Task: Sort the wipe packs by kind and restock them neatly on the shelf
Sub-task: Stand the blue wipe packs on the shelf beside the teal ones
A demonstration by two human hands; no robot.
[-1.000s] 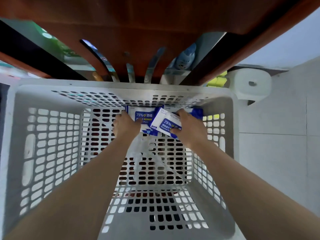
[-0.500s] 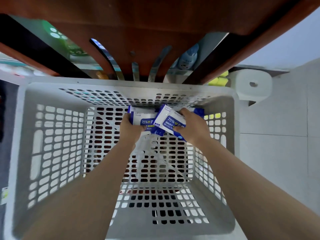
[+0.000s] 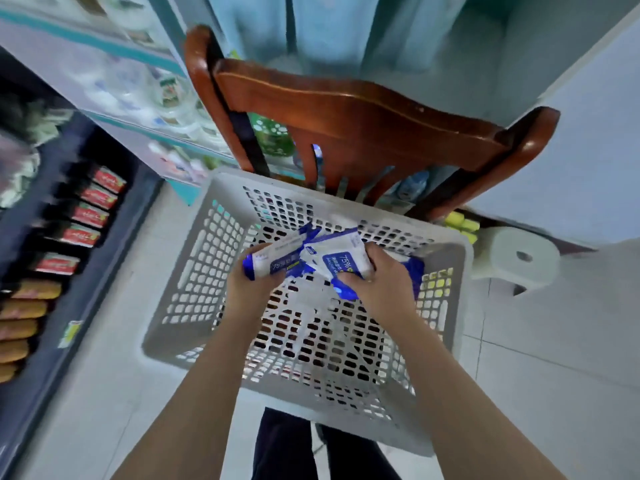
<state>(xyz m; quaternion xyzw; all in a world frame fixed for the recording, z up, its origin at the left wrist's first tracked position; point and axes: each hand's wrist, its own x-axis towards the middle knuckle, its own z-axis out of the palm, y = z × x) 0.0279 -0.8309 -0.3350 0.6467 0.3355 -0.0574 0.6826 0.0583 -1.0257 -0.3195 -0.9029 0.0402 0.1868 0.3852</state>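
forearms: bare | left hand (image 3: 254,289): bare | right hand (image 3: 382,292): bare | legs: dark navy trousers (image 3: 284,445)

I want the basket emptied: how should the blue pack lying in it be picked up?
Pinch the blue pack by the edge facing the middle of the basket, coming straight down from above: it lies beside the right wall, which blocks that side.
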